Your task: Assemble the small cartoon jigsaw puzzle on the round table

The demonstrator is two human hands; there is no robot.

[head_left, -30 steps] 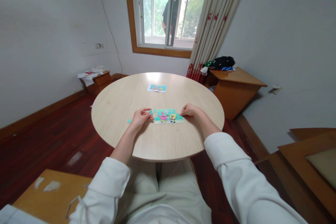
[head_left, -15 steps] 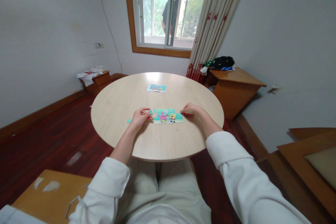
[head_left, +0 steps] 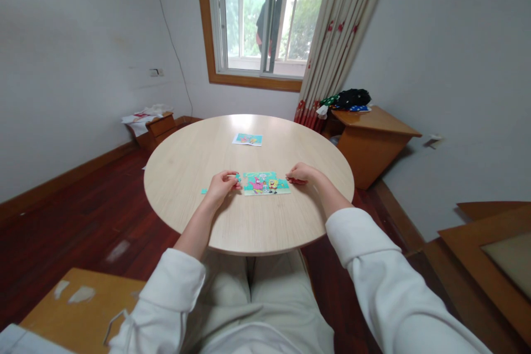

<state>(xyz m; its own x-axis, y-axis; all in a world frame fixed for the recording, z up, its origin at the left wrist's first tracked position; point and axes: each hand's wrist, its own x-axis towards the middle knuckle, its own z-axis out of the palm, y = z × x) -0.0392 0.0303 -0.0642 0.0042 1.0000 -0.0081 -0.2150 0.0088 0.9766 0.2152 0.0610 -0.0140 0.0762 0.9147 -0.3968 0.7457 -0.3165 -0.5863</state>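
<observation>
A partly assembled jigsaw puzzle (head_left: 265,183) with cartoon figures on a turquoise ground lies flat on the round table (head_left: 265,227). Just left of it, my left hand (head_left: 222,185) is closed with a small turquoise puzzle piece (head_left: 238,177) between thumb and fingers. At the puzzle's right side, my right hand (head_left: 300,173) has its fingers curled together close to the upper right edge. Whatever those fingertips hold, if anything, is hidden. Another turquoise puzzle piece (head_left: 203,191) rests on the table beyond the left wrist, partly covered by the hand.
A printed picture card (head_left: 248,139) with similar cartoon figures lies farther back on the table. Behind it are a window (head_left: 265,16) and a curtain (head_left: 338,27). A wooden cabinet (head_left: 373,144) with cloths on top stands at right. A person (head_left: 265,25) is visible outside.
My right hand has shifted very slightly right, at the puzzle's edge. The left hand keeps its piece in nearly the same spot.
</observation>
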